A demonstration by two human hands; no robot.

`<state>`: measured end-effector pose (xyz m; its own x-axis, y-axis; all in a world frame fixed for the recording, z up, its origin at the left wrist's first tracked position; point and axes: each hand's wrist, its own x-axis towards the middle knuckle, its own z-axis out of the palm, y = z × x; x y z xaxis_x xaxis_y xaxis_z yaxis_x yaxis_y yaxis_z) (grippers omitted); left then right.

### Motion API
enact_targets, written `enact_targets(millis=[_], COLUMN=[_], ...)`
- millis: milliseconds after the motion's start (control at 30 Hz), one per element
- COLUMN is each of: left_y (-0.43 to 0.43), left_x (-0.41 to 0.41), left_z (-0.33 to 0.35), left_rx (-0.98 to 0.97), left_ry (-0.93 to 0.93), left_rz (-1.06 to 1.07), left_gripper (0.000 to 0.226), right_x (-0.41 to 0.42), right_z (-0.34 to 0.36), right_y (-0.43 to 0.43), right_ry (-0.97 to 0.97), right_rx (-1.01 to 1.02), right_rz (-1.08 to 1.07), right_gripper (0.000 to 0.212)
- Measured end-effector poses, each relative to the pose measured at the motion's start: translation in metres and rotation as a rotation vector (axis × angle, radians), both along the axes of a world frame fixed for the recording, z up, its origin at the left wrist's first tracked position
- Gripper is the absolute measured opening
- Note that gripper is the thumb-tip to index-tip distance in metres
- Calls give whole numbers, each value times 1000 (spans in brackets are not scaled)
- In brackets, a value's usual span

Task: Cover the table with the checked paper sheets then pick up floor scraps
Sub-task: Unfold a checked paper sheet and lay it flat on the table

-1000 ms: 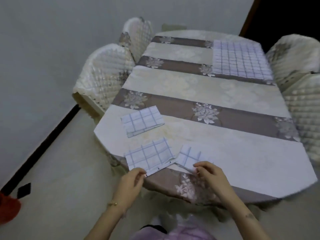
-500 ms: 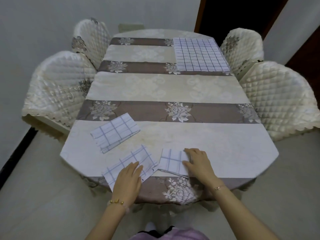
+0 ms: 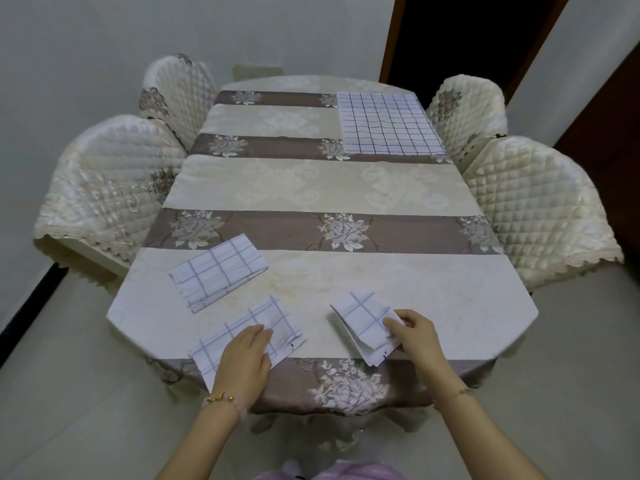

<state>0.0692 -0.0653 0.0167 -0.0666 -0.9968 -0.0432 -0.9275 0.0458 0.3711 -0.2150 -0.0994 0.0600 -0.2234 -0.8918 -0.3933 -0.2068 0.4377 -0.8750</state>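
Observation:
A long table (image 3: 329,192) with a cream and brown flowered cloth fills the view. One checked paper sheet (image 3: 388,124) lies spread flat at the far right corner. Three folded checked sheets lie near the front edge. My left hand (image 3: 244,355) rests flat on the front left folded sheet (image 3: 256,323). My right hand (image 3: 414,332) pinches the right edge of the front middle folded sheet (image 3: 360,318), whose layers gape a little. A third folded sheet (image 3: 218,270) lies untouched further back on the left.
Four quilted cream chairs stand round the table: two on the left (image 3: 104,188), (image 3: 176,95) and two on the right (image 3: 540,209), (image 3: 467,105). A dark doorway (image 3: 460,36) is behind the far right corner. Pale floor (image 3: 69,393) lies around the near end.
The view has swung to centre on the table. My right hand has slid the middle folded sheet to the right, away from the left one, and now pinches its edge. My left hand stays on the left sheet.

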Motion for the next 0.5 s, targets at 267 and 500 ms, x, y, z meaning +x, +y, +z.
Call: enact_targets(millis=[267, 500], left_y=[2, -1], left_x=[-88, -86], left_z=[80, 89], left_rx=[-123, -216], left_ry=[376, 760], left_rz=[-153, 128], left_gripper=[42, 36], right_x=[19, 24], right_z=[32, 44], right_y=[19, 20], right_ry=[-193, -336], right_rx=[-82, -38], right_rz=[18, 54], right_gripper=[13, 17])
